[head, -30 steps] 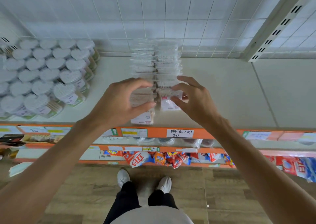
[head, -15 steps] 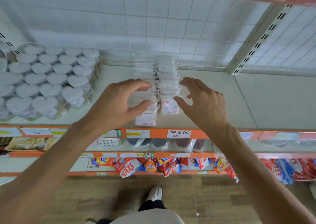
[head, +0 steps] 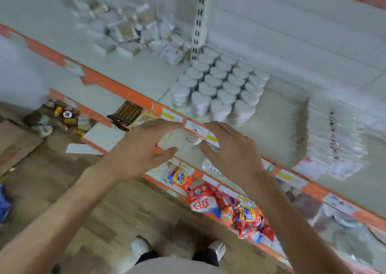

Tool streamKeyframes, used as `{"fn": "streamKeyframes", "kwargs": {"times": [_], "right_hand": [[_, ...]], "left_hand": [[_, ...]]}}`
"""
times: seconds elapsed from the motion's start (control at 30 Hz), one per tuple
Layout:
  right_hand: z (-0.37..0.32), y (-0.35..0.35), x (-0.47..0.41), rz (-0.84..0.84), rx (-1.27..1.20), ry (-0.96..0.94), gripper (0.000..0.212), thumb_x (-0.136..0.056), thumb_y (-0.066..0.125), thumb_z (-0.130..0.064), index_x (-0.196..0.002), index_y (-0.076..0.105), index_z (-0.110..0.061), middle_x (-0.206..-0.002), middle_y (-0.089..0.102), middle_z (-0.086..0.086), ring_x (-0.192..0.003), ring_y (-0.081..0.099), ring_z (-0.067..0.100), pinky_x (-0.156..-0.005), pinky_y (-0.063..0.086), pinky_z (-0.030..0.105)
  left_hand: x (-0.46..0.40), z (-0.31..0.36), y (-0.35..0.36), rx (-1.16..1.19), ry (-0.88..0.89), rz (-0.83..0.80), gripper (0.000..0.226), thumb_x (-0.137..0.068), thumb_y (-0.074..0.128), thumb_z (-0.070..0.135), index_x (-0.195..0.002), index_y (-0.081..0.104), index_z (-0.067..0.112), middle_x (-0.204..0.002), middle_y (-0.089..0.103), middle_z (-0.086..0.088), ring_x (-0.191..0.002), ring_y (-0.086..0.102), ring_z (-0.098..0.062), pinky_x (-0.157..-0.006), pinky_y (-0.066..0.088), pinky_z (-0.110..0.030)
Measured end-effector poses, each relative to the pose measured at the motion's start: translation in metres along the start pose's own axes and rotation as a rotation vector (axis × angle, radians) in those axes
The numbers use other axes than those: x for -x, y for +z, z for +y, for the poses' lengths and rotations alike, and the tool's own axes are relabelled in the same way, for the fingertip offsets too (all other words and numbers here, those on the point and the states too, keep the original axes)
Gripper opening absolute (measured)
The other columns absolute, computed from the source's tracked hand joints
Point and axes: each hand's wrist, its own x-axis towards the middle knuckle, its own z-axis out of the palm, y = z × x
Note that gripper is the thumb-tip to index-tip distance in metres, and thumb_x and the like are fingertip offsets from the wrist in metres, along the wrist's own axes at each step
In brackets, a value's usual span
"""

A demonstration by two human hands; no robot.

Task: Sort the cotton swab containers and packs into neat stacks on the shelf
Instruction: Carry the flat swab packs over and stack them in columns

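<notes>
The view is blurred and tilted. Two neat rows of flat clear swab packs point(head: 332, 140) lie on the white shelf point(head: 277, 131) at the right. Heart-lidded swab containers point(head: 221, 85) stand in a tight block in the middle. A loose, jumbled heap of swab packs point(head: 127, 29) lies on the shelf at the upper left. My left hand point(head: 140, 150) and my right hand point(head: 231, 150) hover in front of the shelf's orange edge, fingers spread and relaxed, holding nothing. Both are well clear of the packs.
A perforated white upright point(head: 198, 20) divides the shelf behind the containers. Lower shelves hold red and orange detergent sachets point(head: 221, 202) and small boxed goods point(head: 129, 112). A cardboard box point(head: 14, 142) sits on the wooden floor at the left. My feet show below.
My head has swung left, so the pack rows now sit far right and the jumbled heap has come into view. Both hands have left the pack rows and pulled back, holding nothing.
</notes>
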Motion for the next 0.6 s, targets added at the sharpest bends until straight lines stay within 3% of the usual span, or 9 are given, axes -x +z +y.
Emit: {"fn": "streamKeyframes", "kwargs": {"times": [0.07,0.13,0.23,0.3,0.4,0.6], "right_hand": [[-0.043,0.021,-0.018,-0.104,-0.025,-0.063,0.054,-0.094,0.06,-0.051,-0.143,0.05,-0.029,-0.147,0.05,-0.009,-0.129,0.054,0.016,-0.095,0.049,0.038],[-0.083,0.042,-0.035,-0.214,-0.022,-0.141,0.062,-0.097,0.052,-0.056,-0.151,0.038,-0.029,-0.156,0.039,-0.008,-0.14,0.041,0.016,-0.107,0.042,0.038],[-0.136,0.071,-0.051,-0.384,-0.034,-0.231,0.071,-0.098,0.047,-0.058,-0.157,0.022,-0.028,-0.164,0.024,-0.005,-0.148,0.028,0.018,-0.114,0.033,0.039],[-0.163,0.089,-0.06,-0.481,-0.036,-0.26,0.078,-0.098,0.048,-0.058,-0.159,0.011,-0.027,-0.167,0.014,-0.002,-0.151,0.02,0.021,-0.117,0.028,0.039],[-0.192,0.109,-0.07,-0.552,-0.019,-0.291,0.086,-0.097,0.047,-0.061,-0.159,-0.002,-0.027,-0.168,0.0,-0.002,-0.154,0.006,0.022,-0.121,0.018,0.044],[-0.204,0.133,-0.11,-0.599,0.042,-0.309,0.088,-0.091,0.042,-0.074,-0.159,0.001,-0.036,-0.168,-0.008,-0.004,-0.155,-0.005,0.021,-0.125,0.006,0.046]], "left_hand": [[0.038,-0.035,-0.021,-0.027,-0.081,-0.029,0.06,-0.093,0.064,0.046,-0.148,0.044,0.033,-0.146,0.051,0.008,-0.132,0.048,-0.009,-0.1,0.042,-0.014],[0.077,-0.065,-0.038,-0.09,-0.158,-0.031,0.067,-0.091,0.059,0.056,-0.151,0.04,0.033,-0.15,0.048,0.003,-0.139,0.042,-0.014,-0.109,0.043,-0.031],[0.132,-0.099,-0.057,-0.132,-0.267,-0.009,0.073,-0.089,0.051,0.065,-0.152,0.037,0.031,-0.15,0.049,-0.008,-0.144,0.039,-0.025,-0.113,0.04,-0.047],[0.156,-0.115,-0.071,-0.235,-0.333,-0.057,0.076,-0.089,0.046,0.072,-0.155,0.023,0.04,-0.155,0.041,-0.011,-0.151,0.025,-0.03,-0.117,0.032,-0.055],[0.174,-0.136,-0.081,-0.413,-0.504,-0.193,0.092,-0.08,0.044,0.078,-0.155,-0.003,0.051,-0.167,-0.006,-0.001,-0.154,-0.01,-0.027,-0.124,0.0,-0.053],[0.154,-0.178,-0.085,-0.381,-0.505,-0.229,0.094,-0.08,0.039,0.084,-0.154,-0.008,0.049,-0.167,-0.011,-0.002,-0.154,-0.013,-0.025,-0.122,-0.005,-0.049]]}}
